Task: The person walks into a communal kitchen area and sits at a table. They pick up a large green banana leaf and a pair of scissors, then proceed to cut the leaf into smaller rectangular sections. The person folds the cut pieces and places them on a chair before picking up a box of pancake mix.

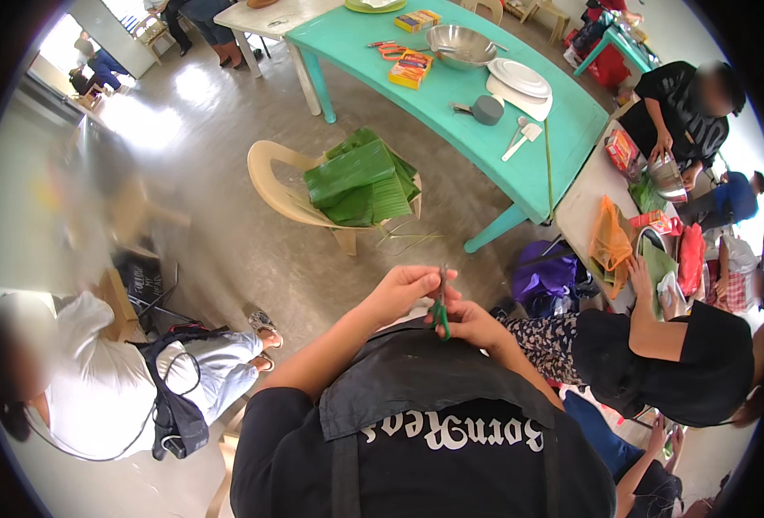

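Close in front of my chest, my right hand (469, 320) holds green-handled scissors (442, 314) by the handles, with the blades pointing away from me. My left hand (414, 290) has its fingertips at the blades; whether it pinches anything thin there cannot be told. Beyond my hands, a stack of cut banana leaves (362, 181) lies on the seat of a beige plastic chair (278, 188). Thin green strips (414, 236) lie on the floor beside the chair.
A turquoise table (388, 81) holds a steel bowl (461, 46), orange-handled scissors (391, 50), white plates (519, 78), a grey measuring cup (487, 110) and a white spatula (522, 141). People work at a side table on the right. A person in white sits at the left.
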